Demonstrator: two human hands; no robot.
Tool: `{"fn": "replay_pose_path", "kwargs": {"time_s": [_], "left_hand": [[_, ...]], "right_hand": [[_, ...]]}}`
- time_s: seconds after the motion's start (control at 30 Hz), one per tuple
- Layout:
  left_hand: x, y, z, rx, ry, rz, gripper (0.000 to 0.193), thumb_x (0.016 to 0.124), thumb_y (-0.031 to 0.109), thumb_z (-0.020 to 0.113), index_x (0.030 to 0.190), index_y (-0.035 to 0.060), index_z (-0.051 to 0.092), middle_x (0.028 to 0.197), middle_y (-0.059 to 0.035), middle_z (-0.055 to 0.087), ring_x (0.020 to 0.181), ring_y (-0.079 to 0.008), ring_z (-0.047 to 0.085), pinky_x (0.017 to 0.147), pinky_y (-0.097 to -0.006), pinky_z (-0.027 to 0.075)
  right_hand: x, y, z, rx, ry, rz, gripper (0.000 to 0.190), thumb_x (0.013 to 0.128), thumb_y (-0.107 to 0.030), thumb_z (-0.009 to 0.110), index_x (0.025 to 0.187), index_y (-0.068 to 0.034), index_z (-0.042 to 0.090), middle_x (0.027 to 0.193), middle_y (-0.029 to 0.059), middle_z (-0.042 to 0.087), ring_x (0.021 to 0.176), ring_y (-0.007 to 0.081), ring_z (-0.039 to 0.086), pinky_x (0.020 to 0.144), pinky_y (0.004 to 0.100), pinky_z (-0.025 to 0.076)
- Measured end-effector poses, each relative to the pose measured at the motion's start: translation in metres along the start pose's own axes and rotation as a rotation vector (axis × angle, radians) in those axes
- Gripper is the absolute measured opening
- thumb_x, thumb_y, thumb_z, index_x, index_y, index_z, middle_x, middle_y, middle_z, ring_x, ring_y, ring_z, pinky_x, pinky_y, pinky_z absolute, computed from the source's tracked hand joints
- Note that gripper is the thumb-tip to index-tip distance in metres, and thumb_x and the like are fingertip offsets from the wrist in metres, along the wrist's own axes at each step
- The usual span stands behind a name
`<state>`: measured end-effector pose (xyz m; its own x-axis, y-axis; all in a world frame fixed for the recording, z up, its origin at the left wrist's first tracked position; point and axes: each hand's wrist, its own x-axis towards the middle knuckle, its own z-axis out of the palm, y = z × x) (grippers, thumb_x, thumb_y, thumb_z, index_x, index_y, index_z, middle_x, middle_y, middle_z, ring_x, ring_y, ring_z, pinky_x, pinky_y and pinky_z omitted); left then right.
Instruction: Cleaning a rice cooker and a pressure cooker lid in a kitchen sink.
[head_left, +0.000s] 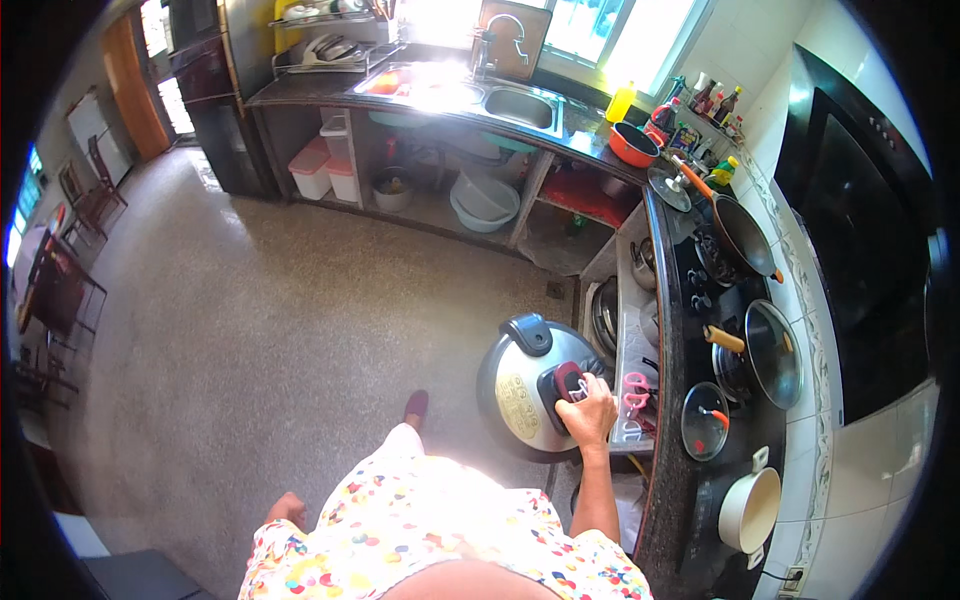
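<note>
My right hand (592, 411) grips the dark handle on top of a round electric pressure cooker lid (510, 367), silver with a grey rim and a gold sticker that bears writing. How much of the cooker's body is beneath the lid cannot be told from above. The lid is beside the open shelves under the right counter. At the lower left, my left hand (289, 510) hangs by my side with its fingers loosely curled; nothing shows in it, though its fingers are partly hard to make out.
The right counter (664, 480) carries a wok (742, 232), a glass-lidded pan (772, 352), a loose glass lid (705, 421) and a cream pot (750, 510). Pink scissors (636, 390) lie in an open drawer. Ahead are the sink (520, 107) and shelves with basins (484, 199); chairs (75, 292) stand far left.
</note>
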<state>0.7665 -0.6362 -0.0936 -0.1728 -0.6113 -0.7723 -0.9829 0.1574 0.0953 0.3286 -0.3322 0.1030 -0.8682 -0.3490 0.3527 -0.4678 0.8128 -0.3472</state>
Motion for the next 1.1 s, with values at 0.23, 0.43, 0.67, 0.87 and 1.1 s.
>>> {"fn": "replay_pose_path", "kwargs": {"time_s": [0.23, 0.43, 0.67, 0.87, 1.1], "left_hand": [[0.221, 0.182, -0.109, 0.183, 0.208, 0.313, 0.019, 0.071, 0.012, 0.051, 0.081, 0.0004, 0.063, 0.089, -0.0224, 0.059, 0.088, -0.0347, 0.057, 0.073, -0.0425, 0.047], [0.161, 0.476, -0.219, -0.219, 0.323, 1.07, 0.021, 0.075, 0.013, 0.051, 0.09, 0.0017, 0.06, 0.09, -0.0184, 0.06, 0.087, -0.0309, 0.058, 0.074, -0.0372, 0.047], [0.127, 0.611, -0.261, 0.035, -0.081, 1.319, 0.026, 0.081, 0.015, 0.05, 0.101, 0.0004, 0.058, 0.101, -0.0166, 0.059, 0.095, -0.0295, 0.056, 0.083, -0.0347, 0.043], [0.17, 0.644, -0.331, 0.156, -0.089, 1.039, 0.028, 0.081, 0.017, 0.052, 0.103, -0.0002, 0.057, 0.101, -0.0173, 0.059, 0.096, -0.0309, 0.055, 0.083, -0.0358, 0.043], [0.21, 0.711, -0.393, -0.38, 0.088, 0.822, 0.022, 0.08, 0.008, 0.05, 0.096, -0.0039, 0.059, 0.072, -0.0104, 0.062, 0.061, -0.0142, 0.059, 0.059, -0.0281, 0.048]], "right_hand": [[0.117, -0.027, 0.036, 0.025, 0.054, 0.059, 0.039, 0.05, -0.018, 0.062, 0.087, -0.005, 0.058, 0.078, 0.0105, 0.058, 0.072, 0.0304, 0.055, 0.066, 0.0381, 0.042], [0.209, -0.031, 0.048, 0.015, 0.123, 0.095, 0.042, 0.049, -0.016, 0.062, 0.089, -0.004, 0.058, 0.08, 0.0111, 0.058, 0.069, 0.0324, 0.055, 0.063, 0.0397, 0.043], [0.348, -0.027, 0.094, 0.104, 0.138, 0.098, 0.037, 0.05, -0.013, 0.061, 0.085, -0.004, 0.058, 0.079, 0.0107, 0.057, 0.071, 0.0327, 0.054, 0.066, 0.0388, 0.043], [0.488, -0.034, 0.165, 0.108, 0.141, -0.041, 0.038, 0.051, -0.015, 0.061, 0.087, -0.004, 0.058, 0.078, 0.011, 0.057, 0.071, 0.0305, 0.054, 0.064, 0.0385, 0.04], [0.606, -0.048, 0.23, 0.158, 0.04, -0.157, 0.038, 0.051, -0.017, 0.062, 0.086, -0.004, 0.058, 0.075, 0.009, 0.056, 0.067, 0.0285, 0.054, 0.063, 0.0368, 0.04]]}}
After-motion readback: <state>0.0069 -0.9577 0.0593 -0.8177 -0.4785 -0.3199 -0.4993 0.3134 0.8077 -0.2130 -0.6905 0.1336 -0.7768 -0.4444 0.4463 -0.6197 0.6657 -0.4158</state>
